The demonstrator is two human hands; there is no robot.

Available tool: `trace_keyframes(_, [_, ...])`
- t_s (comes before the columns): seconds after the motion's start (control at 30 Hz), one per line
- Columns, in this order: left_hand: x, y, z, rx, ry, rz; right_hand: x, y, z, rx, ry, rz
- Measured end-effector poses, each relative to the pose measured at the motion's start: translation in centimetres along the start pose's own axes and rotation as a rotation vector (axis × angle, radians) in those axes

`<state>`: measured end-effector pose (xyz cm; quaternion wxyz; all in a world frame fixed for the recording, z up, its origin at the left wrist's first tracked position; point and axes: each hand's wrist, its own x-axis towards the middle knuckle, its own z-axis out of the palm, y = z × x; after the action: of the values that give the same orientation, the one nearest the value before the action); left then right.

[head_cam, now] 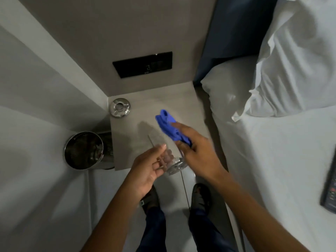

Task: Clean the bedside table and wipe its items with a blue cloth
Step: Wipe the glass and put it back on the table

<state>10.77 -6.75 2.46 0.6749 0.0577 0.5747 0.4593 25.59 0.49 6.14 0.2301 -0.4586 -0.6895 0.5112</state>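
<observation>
Centrally, the blue cloth [170, 127] is bunched in the right hand [198, 151], pinched between thumb and fingers; its free end sticks up and away from the palm, over the middle of the bedside table [183, 99]. Cloth is not touching the tabletop as far as can be told; motion blur on the hand makes the contact uncertain.

A clear drinking glass [171, 157] is held just below the cloth, tilted, its thick base toward the person and its mouth toward the wall. The left hand [151, 166] grips it, fingers curled round the far side and visible through the glass, thumb along the near side. Right hand sits just beside the glass on its right; whether the cloth touches the rim cannot be told.

Table surface: pale grey, set in the corner against a grey wall panel. A round metal ashtray [120, 107] stands at the back left corner, well apart from both hands. On the wall above, a black switch panel [143, 64].

Left of the table, on the floor, a shiny metal waste bin [85, 150] stands touching or just beside the table edge. Right of the table, a bed with white sheet [272, 160] and white pillows [283, 57] against a dark blue headboard [234, 28]. A dark remote control [330, 190] lies on the sheet at the right frame edge.

Below the hands: the person's dark sandals [201, 197] and blue trousers [154, 231] on a light floor.
</observation>
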Motion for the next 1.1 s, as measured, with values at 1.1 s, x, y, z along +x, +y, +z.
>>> trace_keyframes(1.1, [12.1,1.9,-0.3,-0.316,0.367,-0.144,2.8,4.8,-0.1,0.108,0.143,0.311])
